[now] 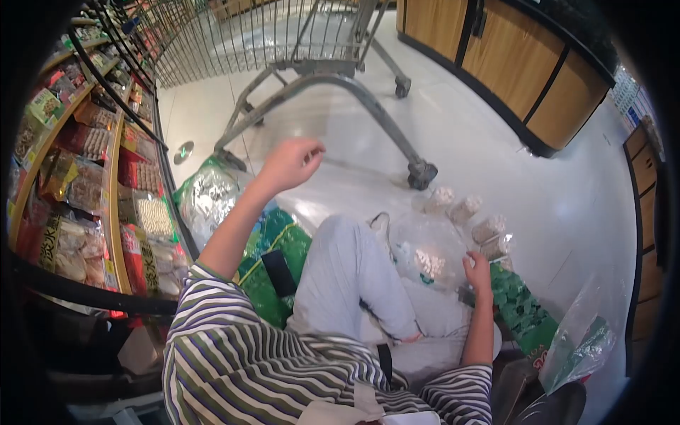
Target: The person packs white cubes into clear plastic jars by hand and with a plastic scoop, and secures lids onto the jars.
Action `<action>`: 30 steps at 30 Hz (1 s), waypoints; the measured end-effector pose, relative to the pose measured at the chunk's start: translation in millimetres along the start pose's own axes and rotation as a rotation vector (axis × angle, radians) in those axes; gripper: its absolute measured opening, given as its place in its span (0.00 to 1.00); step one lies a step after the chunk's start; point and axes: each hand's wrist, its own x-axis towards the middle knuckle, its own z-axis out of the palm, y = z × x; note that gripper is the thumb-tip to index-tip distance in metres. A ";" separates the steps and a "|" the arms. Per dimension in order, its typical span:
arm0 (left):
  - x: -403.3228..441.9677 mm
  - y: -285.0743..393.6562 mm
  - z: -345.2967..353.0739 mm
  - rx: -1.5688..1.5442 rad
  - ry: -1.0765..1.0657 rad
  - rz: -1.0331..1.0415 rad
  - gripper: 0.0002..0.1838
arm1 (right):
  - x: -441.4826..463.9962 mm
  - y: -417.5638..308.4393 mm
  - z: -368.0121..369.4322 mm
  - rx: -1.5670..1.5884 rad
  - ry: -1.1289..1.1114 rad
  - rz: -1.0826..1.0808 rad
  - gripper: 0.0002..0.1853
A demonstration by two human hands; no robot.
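My left hand (292, 164) is raised over the floor in front of the shopping cart, its fingers curled in; I see nothing in them. My right hand (477, 270) is held above my lap at the right, thumb and fingers slightly apart. Close to it, a large clear plastic bag (428, 244) with some pale contents lies by my knee. Beyond that bag, several small clear packs (466, 209) of pale, grainy-looking goods stand in a row on the floor. A dark phone-like object (278, 273) rests on green printed packaging (290, 237) beside my left leg.
A metal shopping cart (322, 71) stands ahead on wheels. Shelves of packaged dried goods (92, 184) run along the left. Wooden cabinets (520, 64) are at the back right. Green printed packaging (520, 304) and a clear plastic bag (584, 333) lie to my right.
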 end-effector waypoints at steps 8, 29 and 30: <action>-199.3 -56.3 138.2 0.308 -0.332 -0.778 0.14 | 6.2 -6.4 3.8 -0.003 -0.128 -0.023 0.18; -281.2 -92.0 187.1 0.336 -0.159 -1.176 0.67 | 6.8 -8.2 6.1 -0.029 -0.235 -0.099 0.17; -280.9 -89.1 182.2 0.362 -0.163 -1.156 0.66 | 7.8 -5.7 7.1 -0.032 -0.240 -0.102 0.17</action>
